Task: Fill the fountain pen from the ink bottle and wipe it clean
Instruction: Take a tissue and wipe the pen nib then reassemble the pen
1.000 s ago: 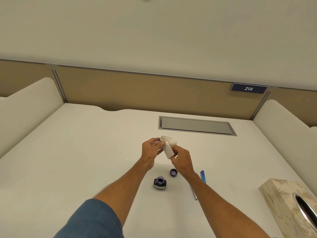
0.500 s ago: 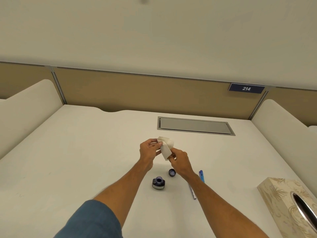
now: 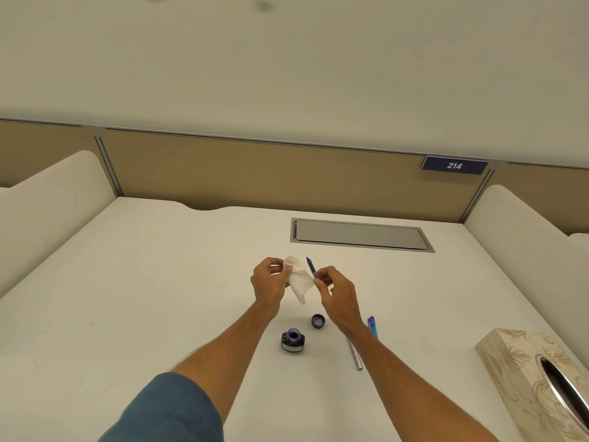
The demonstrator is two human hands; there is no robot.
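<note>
My left hand (image 3: 267,280) pinches a crumpled white tissue (image 3: 298,279) above the desk. My right hand (image 3: 334,290) pinches the lower end of a blue fountain pen part (image 3: 310,266), whose tip points up and away, right beside the tissue. Below my hands the open ink bottle (image 3: 292,339) stands on the white desk (image 3: 127,298), with its dark cap (image 3: 318,321) lying upside down just to the right. A silver pen barrel (image 3: 355,355) and a blue pen piece (image 3: 372,327) lie under my right forearm.
A patterned tissue box (image 3: 535,381) sits at the desk's right front corner. A grey cable hatch (image 3: 360,234) is set into the desk further back. Cream side dividers and a brown back panel with a sign "214" (image 3: 454,165) enclose the desk.
The blue pen part has come out of the tissue and now shows between my hands. My hands have drawn slightly apart.
</note>
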